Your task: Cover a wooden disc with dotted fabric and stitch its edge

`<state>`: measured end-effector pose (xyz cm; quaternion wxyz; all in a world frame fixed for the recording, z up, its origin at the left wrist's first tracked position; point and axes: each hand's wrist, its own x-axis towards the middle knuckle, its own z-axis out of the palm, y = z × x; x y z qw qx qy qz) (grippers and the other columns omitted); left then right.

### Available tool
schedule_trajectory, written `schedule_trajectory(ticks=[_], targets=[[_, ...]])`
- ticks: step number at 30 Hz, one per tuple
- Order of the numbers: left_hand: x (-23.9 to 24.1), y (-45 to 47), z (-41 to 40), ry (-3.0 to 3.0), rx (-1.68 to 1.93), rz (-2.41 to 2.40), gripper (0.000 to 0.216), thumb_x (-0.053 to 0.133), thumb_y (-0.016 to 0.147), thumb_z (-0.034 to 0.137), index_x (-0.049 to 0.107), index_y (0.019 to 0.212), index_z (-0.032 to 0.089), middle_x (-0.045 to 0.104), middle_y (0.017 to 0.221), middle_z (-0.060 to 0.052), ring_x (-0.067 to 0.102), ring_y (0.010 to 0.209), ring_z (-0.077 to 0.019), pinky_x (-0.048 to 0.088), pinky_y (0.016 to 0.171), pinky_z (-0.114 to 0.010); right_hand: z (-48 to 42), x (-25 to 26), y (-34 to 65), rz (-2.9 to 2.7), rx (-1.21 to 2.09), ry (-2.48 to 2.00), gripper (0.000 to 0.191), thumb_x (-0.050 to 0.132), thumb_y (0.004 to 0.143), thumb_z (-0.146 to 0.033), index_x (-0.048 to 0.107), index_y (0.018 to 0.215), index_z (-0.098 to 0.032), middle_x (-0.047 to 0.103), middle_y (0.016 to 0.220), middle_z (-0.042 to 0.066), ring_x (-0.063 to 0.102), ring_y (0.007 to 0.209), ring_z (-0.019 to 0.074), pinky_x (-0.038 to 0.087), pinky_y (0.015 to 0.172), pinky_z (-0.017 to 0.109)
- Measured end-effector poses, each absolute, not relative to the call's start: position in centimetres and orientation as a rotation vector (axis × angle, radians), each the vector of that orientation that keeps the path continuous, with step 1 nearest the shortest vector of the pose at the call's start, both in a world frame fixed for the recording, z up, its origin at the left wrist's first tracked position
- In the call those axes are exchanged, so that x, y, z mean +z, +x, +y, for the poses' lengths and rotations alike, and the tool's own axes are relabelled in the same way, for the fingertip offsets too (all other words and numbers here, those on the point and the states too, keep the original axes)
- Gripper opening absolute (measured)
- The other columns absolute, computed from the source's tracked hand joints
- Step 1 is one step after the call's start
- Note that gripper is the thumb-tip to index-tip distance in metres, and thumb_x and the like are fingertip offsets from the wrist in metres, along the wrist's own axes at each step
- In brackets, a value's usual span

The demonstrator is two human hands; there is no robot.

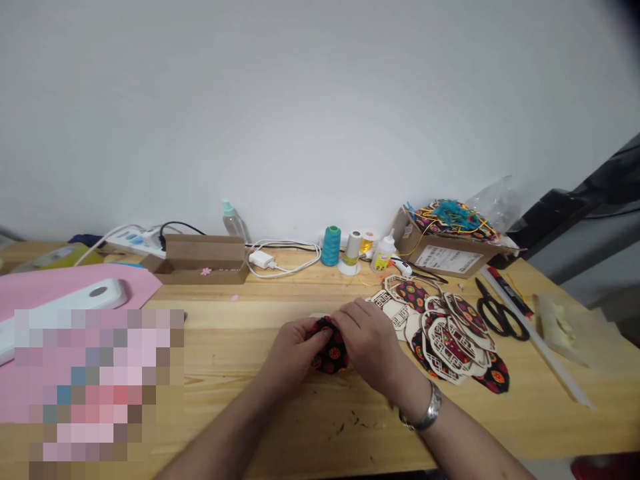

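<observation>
"Hands first: what do they hold?"

"Both are closed around one thing. The left hand (295, 350) grips its edge with the thumb and fingers, and the right hand (367, 337) presses on it from above. It is a black fabric piece (333, 353) with red and green dots."

"Where does it lie, and which way does it point?"

"It is over the wooden worktop (240, 427), between the hands and in front of the person. Its long axis seems to run away from the person, a little to the right, but the fingers hide the upper part, so I cannot be sure."

"How much is done, and what is left?"

"From one picture I can tell only a little. Just beside the right hand lies a heap of cut wooden frames (447, 343), mixed with more dotted fabric pieces (495, 375). Many pieces are not in the hands."

"And farther away?"

"Black scissors (500, 313) lie right of the heap. Near the wall stand a teal thread cone (331, 245) and a cardboard box (445, 257) with colored cords (455, 217)."
</observation>
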<state>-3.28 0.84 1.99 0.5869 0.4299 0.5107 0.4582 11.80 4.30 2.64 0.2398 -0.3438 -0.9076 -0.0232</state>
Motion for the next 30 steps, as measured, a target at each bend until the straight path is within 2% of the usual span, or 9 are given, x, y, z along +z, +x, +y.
schedule_trajectory(ticks=[6,12,19,27,30], targets=[[1.76,-3.31,0.79,0.994,1.039,1.199,0.015,0.063,0.073,0.026,0.071,0.074,0.013,0.069,0.068,-0.004,0.058,0.062,-0.0149,0.042,0.061,-0.025,4.56,2.30,11.72,-2.387,-0.017,-0.969,0.012,0.049,0.084,-0.010,0.057,0.077,-0.015,0.057,0.076,0.006,0.045,0.071,0.0193,0.034,0.064,0.031],[1.29,-3.35,0.75,0.946,1.021,1.141,0.022,0.061,0.076,0.029,0.070,0.087,0.012,0.072,0.079,-0.009,0.063,0.068,-0.0197,0.046,0.066,-0.031,4.96,2.80,12.13,-2.188,0.085,-1.001,0.018,0.043,0.088,-0.012,0.056,0.076,-0.014,0.056,0.072,0.006,0.048,0.069,0.0176,0.037,0.063,0.029],[1.58,-3.34,0.85,0.974,1.031,1.124,0.014,0.065,0.072,0.027,0.069,0.071,0.014,0.066,0.065,-0.002,0.056,0.061,-0.0128,0.041,0.060,-0.023,4.56,2.39,11.75,-2.298,0.141,-0.779,0.015,0.046,0.089,-0.017,0.060,0.087,-0.016,0.061,0.082,0.006,0.049,0.078,0.0185,0.038,0.070,0.031],[1.80,-3.16,0.64,0.965,0.998,1.084,0.016,0.065,0.072,0.028,0.069,0.070,0.012,0.067,0.066,-0.003,0.056,0.059,-0.0130,0.040,0.058,-0.024,4.67,2.02,11.48,-2.296,0.166,-0.812,0.019,0.044,0.088,-0.014,0.059,0.076,-0.016,0.059,0.076,0.006,0.047,0.074,0.0176,0.036,0.068,0.031],[1.57,-3.23,0.56,0.933,0.984,1.067,0.019,0.066,0.072,0.030,0.069,0.068,0.012,0.067,0.062,-0.004,0.056,0.056,-0.0127,0.040,0.054,-0.023,4.57,2.16,11.21,-2.178,0.348,-0.908,0.020,0.045,0.086,-0.015,0.056,0.070,-0.017,0.057,0.072,0.005,0.048,0.072,0.0171,0.036,0.066,0.030]])
